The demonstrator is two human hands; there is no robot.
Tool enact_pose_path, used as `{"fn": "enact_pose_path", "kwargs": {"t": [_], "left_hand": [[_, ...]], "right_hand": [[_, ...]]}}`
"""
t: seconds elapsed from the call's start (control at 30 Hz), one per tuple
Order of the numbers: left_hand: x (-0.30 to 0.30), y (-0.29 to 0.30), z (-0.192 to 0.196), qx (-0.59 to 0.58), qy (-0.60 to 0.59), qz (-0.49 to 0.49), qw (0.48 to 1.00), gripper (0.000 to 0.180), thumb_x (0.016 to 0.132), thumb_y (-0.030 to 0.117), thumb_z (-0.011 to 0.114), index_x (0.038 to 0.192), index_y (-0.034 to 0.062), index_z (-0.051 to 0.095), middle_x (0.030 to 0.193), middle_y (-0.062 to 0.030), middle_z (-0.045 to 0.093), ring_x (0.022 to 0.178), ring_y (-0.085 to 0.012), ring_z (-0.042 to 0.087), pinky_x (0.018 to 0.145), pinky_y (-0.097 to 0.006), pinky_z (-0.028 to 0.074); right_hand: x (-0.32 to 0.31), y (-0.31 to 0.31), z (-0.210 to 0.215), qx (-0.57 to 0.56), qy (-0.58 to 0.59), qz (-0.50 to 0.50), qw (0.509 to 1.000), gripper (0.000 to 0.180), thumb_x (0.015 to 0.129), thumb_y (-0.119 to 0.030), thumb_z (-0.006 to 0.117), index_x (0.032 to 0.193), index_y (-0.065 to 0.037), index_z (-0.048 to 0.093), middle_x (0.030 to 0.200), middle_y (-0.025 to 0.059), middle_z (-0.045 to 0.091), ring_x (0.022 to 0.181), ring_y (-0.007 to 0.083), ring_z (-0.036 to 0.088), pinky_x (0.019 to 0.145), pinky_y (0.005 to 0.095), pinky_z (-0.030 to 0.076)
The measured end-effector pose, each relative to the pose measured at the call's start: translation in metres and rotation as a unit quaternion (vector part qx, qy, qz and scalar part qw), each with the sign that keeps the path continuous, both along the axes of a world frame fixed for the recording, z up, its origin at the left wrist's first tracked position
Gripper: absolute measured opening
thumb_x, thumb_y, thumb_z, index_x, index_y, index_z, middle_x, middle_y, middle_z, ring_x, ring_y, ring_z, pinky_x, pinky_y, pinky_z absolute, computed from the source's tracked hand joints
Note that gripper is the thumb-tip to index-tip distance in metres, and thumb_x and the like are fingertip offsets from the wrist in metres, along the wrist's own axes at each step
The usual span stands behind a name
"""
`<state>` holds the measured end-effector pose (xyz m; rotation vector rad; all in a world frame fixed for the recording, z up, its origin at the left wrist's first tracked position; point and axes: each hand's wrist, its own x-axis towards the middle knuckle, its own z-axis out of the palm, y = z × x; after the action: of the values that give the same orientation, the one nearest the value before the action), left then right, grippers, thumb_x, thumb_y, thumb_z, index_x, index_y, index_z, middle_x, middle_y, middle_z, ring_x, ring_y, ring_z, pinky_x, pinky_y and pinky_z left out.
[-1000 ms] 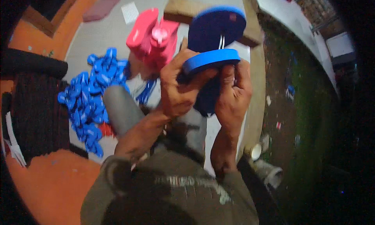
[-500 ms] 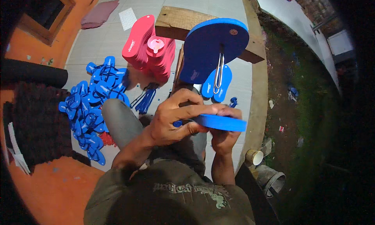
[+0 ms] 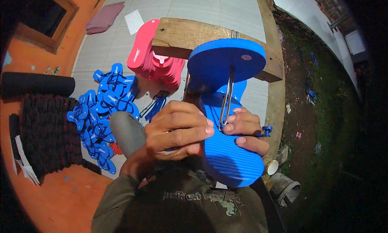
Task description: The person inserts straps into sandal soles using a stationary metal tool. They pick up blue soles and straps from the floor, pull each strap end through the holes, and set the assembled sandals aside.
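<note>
A blue flip-flop sole [image 3: 230, 158] is tilted in front of me, ridged face up. My right hand [image 3: 248, 130] grips its right edge, fingers on top beside the tip of a long metal wire hook [image 3: 227, 101]. The curled fingers of my left hand [image 3: 178, 128] press on its left edge near the same tip. A blue strap end [image 3: 265, 131] sticks out beyond my right fingers, and a bit of blue shows under my left hand. The hook passes through another blue sole [image 3: 226, 61], which hangs at a wooden beam [image 3: 178, 35].
Pink soles [image 3: 141, 51] are stacked beyond my knee. A pile of blue flip-flops [image 3: 95, 124] lies to the left, with loose blue straps [image 3: 155, 105] nearer the middle. Dark bundled material [image 3: 50, 132] stands by the orange wall. Buckets [image 3: 287, 188] sit at the right edge of the tiled floor.
The held sole has gone from edge-on to ridged face up and now meets the hook's tip. My right hand has come round to its right edge. The sole on the hook appears more tilted.
</note>
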<state>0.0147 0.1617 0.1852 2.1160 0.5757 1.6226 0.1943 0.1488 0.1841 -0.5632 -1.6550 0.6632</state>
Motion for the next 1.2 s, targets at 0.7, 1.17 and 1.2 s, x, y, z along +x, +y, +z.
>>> {"fn": "enact_pose_path", "kwargs": {"t": [0.7,1.17,1.2], "left_hand": [[-0.047,-0.025,-0.018,-0.392,-0.276,-0.036,0.877,0.034,0.078,0.025,0.063,0.096,-0.0018,0.054,0.086,-0.0109,0.058,0.08,-0.0194,0.058,0.07,-0.03,0.048],[0.02,-0.014,0.004,-0.229,-0.113,0.083,0.963,0.027,0.086,0.028,0.052,0.083,0.0009,0.055,0.066,-0.0053,0.051,0.062,-0.0142,0.05,0.057,-0.026,0.04],[0.02,-0.01,-0.001,-0.168,-0.058,0.096,0.979,0.028,0.086,0.028,0.052,0.082,0.0002,0.055,0.066,-0.0056,0.051,0.061,-0.0144,0.05,0.056,-0.026,0.04]], "right_hand": [[-0.023,0.041,0.002,-0.151,0.208,-0.143,0.956,0.027,0.072,-0.001,0.068,0.098,0.0,0.058,0.091,0.0049,0.062,0.081,0.0116,0.057,0.074,0.0248,0.044],[-0.017,0.04,0.004,-0.155,0.179,-0.156,0.959,0.027,0.072,-0.003,0.069,0.097,0.0,0.059,0.089,0.0055,0.063,0.08,0.0123,0.058,0.074,0.025,0.045],[-0.018,0.04,0.004,-0.153,0.182,-0.159,0.958,0.027,0.072,-0.003,0.069,0.097,0.0,0.059,0.089,0.0056,0.063,0.08,0.0123,0.058,0.074,0.025,0.045]]}}
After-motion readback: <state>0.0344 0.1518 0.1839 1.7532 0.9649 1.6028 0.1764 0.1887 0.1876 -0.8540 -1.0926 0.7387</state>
